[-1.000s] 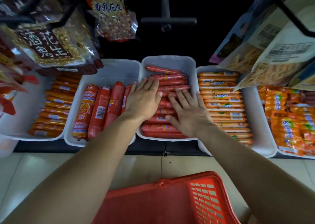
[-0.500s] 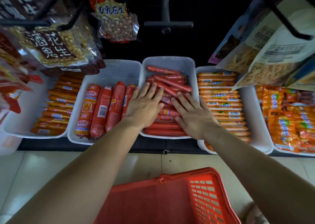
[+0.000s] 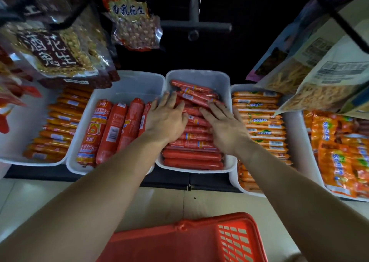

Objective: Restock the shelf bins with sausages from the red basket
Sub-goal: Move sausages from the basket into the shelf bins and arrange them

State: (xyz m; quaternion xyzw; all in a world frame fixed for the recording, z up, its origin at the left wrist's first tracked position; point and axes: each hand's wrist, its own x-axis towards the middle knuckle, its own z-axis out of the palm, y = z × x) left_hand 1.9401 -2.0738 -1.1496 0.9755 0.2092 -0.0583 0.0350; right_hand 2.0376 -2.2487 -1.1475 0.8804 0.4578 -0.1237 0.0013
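Sausages (image 3: 192,142) in red wrappers are filling the middle white bin (image 3: 219,78) on the shelf, above the red basket (image 3: 185,239). Both arms are reaching forward; the left hand (image 3: 166,120) and right hand (image 3: 225,128) are lying palm-down on the pile, fingers spread flat, gripping nothing.

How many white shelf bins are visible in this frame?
5: far-left bin, fat-sausage bin, centre bin under both hands, orange-stick bin, far-right bin, partly cut off.
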